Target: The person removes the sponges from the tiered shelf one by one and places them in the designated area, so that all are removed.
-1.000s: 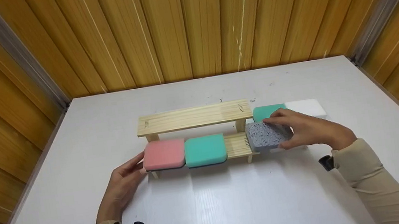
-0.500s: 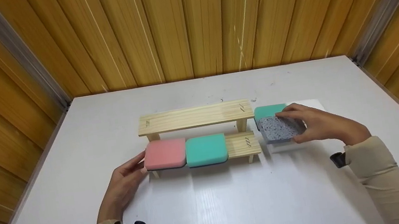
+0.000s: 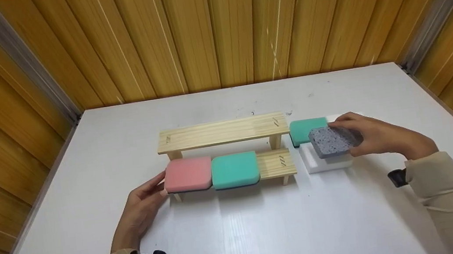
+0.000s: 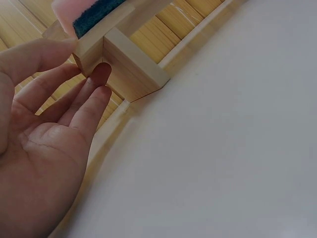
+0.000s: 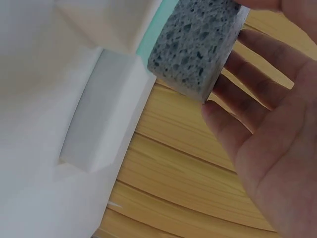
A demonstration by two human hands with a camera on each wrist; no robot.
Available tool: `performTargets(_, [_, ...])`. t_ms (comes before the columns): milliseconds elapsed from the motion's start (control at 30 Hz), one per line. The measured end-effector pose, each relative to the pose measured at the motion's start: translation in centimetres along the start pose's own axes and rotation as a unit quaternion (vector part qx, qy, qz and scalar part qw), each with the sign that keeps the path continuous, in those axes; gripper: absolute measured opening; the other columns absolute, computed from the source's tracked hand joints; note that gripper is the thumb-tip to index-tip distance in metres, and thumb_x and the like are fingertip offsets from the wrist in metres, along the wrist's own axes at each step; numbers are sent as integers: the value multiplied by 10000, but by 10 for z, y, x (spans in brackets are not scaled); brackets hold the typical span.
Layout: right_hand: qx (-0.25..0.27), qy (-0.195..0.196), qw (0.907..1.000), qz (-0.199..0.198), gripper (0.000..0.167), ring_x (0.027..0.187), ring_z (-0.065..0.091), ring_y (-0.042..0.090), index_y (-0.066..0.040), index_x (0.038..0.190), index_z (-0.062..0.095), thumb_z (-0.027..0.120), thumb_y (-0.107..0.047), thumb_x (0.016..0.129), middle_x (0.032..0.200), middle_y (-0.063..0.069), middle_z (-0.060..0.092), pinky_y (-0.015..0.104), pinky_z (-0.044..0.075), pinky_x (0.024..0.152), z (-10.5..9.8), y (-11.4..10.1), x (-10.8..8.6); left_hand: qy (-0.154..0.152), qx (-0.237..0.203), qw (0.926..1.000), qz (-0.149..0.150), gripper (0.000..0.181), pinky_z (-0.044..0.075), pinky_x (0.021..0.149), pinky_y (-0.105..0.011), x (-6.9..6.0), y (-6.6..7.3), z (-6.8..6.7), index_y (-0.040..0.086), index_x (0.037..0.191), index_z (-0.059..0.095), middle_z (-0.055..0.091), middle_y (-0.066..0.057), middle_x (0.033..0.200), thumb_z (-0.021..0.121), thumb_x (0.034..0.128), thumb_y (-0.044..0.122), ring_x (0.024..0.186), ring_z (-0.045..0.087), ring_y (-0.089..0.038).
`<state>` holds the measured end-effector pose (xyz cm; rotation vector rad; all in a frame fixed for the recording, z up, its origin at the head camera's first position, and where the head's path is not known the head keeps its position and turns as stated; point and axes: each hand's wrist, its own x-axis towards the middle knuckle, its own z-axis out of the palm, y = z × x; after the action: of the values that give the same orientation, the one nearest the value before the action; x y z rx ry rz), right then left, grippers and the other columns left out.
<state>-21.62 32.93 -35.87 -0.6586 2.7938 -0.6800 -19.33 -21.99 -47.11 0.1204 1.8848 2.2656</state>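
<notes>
My right hand (image 3: 380, 136) holds a grey speckled sponge (image 3: 331, 141) by its right side, over a white sponge-like block (image 3: 325, 164). In the right wrist view, the thumb and fingers pinch the sponge (image 5: 195, 47). My left hand (image 3: 143, 209) grips the left end of a two-step wooden rack (image 3: 276, 164). Its thumb and fingertips meet the rack's end (image 4: 94, 52) in the left wrist view. On the lower step, a pink scouring sponge (image 3: 188, 174) sits beside a teal one (image 3: 235, 170), both with dark undersides.
A green sponge (image 3: 307, 131) lies right of the rack. Another white block (image 5: 99, 109), mostly hidden by my right hand in the head view, lies beyond it. The rack's upper step (image 3: 220, 132) is bare. Wood-patterned panels (image 3: 191, 34) wall in the white table (image 3: 233, 241).
My right hand has carried the grey sponge rightward, away from the lower step's right end, uncovering that end and the near white block. The left hand has stayed on the rack.
</notes>
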Motion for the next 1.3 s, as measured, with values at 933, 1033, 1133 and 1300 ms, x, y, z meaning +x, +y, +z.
performTargets(933, [-42,133,9994,327,754,1211,392,453,75,1396,406,668,90,689,1364,287,350,621,379,973,-12,38,-20,148,-59,9999,-52,587,475,1007,-251,1,1,1,7,1412,454,468,-75,1441,652,860,-22,1232,529,-184])
performTargets(1033, [-44,136,9993,344,750,1215,385,464,80,1392,405,665,101,689,1365,295,344,632,373,979,-12,42,-22,169,-6,9998,-64,583,472,1014,-255,1,1,1,14,1409,462,462,-76,1450,652,859,-18,1240,519,-194])
performTargets(1133, [-17,53,9987,508,754,1237,359,488,74,1402,390,663,96,700,1384,301,318,664,350,995,-11,46,-23,162,99,9998,-67,583,468,1019,-256,0,0,1,22,1408,467,456,-76,1462,655,857,-12,1248,510,-193])
performTargets(1300, [-62,-68,9976,681,755,1245,335,515,71,1410,375,667,89,714,1396,312,292,691,340,994,-12,50,-24,136,257,9995,-79,571,462,1025,-253,0,0,0,41,1410,472,451,-66,1473,654,869,6,1251,509,-190])
